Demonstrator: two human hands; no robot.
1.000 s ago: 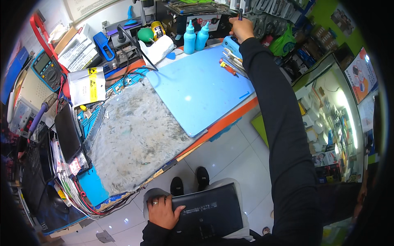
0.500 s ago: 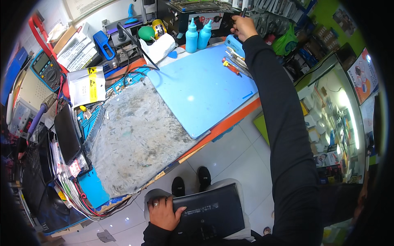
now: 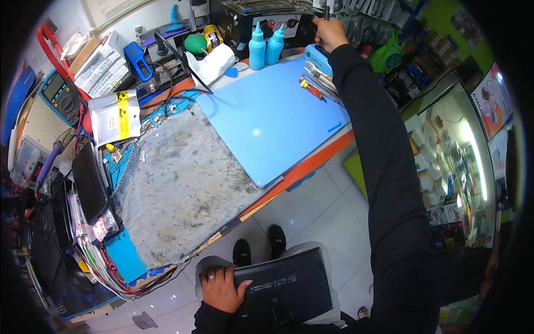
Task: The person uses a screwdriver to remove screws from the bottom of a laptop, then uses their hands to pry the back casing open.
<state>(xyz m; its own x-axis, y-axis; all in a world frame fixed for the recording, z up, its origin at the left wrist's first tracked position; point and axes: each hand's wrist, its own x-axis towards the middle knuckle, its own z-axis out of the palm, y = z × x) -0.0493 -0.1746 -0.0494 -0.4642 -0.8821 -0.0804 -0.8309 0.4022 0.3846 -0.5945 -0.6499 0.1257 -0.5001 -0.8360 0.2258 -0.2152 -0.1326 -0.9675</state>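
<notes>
A black laptop (image 3: 295,286) lies across my lap, its labelled underside facing up. My left hand (image 3: 222,286), with a ring on one finger, grips its left end, fingers over the far edge and thumb on the flat face. My right arm reaches to the far right of the bench. There my right hand (image 3: 332,34) is closed around a slim dark stick-like tool (image 3: 326,12), whose upper end pokes out above the fingers; its kind cannot be made out. Just below that hand are a blue box-like object (image 3: 318,57) and several screwdrivers and tweezers (image 3: 318,83).
On the bench lie a blue mat (image 3: 272,117) and a worn grey mat (image 3: 183,189). Two blue squeeze bottles (image 3: 257,50) stand at the back. A multimeter (image 3: 60,96), a black phone (image 3: 90,181) and cables crowd the left. A lit glass display case (image 3: 450,167) stands right.
My right hand has moved very slightly up, and the dark tool in it stands more upright. The left hand and the laptop have stayed put.
</notes>
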